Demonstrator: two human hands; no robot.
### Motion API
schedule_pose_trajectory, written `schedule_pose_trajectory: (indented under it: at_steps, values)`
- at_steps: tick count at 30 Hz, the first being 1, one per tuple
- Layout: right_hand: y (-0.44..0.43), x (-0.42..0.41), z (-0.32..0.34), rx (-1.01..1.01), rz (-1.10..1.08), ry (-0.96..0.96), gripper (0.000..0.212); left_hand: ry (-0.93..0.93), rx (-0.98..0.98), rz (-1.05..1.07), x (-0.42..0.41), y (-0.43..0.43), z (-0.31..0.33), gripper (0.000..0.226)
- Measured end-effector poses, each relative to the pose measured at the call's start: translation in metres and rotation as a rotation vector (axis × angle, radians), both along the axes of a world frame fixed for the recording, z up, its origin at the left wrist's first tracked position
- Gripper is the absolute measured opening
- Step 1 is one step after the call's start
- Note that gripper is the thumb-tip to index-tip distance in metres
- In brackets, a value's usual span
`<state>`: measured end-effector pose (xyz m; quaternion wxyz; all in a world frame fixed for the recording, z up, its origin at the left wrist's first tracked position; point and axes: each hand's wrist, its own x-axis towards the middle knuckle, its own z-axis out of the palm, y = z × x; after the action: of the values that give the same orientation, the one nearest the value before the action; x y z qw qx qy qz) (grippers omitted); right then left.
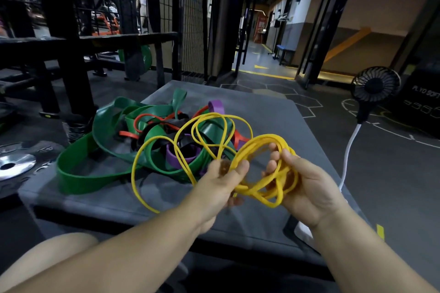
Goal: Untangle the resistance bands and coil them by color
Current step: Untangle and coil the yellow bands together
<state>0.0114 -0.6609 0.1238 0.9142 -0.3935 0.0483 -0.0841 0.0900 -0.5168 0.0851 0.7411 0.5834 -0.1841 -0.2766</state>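
Head: right hand (309, 188) around yellow band (269, 137)

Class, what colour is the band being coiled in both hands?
Yellow band, clearest in the head view.

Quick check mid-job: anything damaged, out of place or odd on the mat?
Nothing looks damaged. The yellow band is only part coiled: the right hand holds the coil, the left hand pinches a strand, and loose loops lie across the tangled green bands on the mat.
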Motion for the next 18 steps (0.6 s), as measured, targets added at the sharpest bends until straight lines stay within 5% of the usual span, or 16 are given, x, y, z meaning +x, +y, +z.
schedule_pose_trajectory:
  at_steps: [5,10,18]
  values:
    - [-0.005,0.003,-0.002,-0.045,-0.028,0.073,0.052,-0.693,0.135,0.168,0.003,0.007,0.003,0.051]
    - [0.002,0.000,0.004,-0.085,-0.047,0.115,0.013,-1.245,0.281,0.134,0.001,0.008,-0.003,0.066]
    - [0.014,-0.006,0.009,0.013,-0.042,0.154,0.020,-1.295,0.369,0.096,0.005,0.007,-0.005,0.040]
